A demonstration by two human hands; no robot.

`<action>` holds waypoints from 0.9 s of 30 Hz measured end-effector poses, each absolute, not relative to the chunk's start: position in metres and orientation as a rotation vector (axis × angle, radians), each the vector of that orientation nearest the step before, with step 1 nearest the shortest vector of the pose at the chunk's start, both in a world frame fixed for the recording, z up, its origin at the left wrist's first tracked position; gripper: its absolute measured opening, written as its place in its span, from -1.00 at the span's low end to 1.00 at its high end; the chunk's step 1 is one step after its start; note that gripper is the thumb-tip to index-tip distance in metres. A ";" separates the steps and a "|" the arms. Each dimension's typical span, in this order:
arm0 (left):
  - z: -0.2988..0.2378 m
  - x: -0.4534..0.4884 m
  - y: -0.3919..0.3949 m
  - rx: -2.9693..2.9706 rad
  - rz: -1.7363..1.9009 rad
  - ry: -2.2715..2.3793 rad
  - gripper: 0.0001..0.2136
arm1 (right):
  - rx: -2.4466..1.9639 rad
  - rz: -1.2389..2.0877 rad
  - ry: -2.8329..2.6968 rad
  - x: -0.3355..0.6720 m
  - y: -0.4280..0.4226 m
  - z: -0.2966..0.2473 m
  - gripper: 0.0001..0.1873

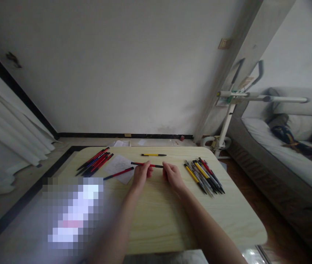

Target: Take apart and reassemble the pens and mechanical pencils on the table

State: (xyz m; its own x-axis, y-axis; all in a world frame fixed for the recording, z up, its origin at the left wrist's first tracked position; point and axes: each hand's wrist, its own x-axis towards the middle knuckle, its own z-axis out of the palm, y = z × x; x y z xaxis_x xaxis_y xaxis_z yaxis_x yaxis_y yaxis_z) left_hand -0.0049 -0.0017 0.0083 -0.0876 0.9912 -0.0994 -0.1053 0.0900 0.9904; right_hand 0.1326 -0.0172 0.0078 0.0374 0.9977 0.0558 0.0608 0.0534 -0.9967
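My left hand (141,175) and my right hand (173,176) both pinch a red pen (154,165) with dark ends, held level just above the pale wooden table (156,216). The left fingers close on its left part, the right fingers on its right end. A yellow pen (153,155) lies alone beyond the hands. A red and blue pen (118,173) rests partly on a white paper sheet (118,165) to the left.
A bundle of red and blue pens (94,162) lies at the table's far left, and a mixed pile of yellow, black and red pens (204,175) at the right. A sofa (285,154) and a white metal frame (227,121) stand to the right. A blurred patch covers the near left.
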 end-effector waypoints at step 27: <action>0.005 -0.007 0.002 1.036 1.278 1.286 -0.60 | -1.110 1.168 -1.230 0.134 -0.019 0.007 -0.80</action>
State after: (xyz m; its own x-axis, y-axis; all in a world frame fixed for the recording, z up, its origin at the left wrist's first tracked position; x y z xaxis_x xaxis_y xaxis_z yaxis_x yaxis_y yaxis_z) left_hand -0.0069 0.0016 0.0046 -0.1266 0.9886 -0.0814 -0.0757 0.0722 0.9945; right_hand 0.1336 -0.0192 0.0065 -0.0085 0.9959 0.0902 -0.0385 0.0898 -0.9952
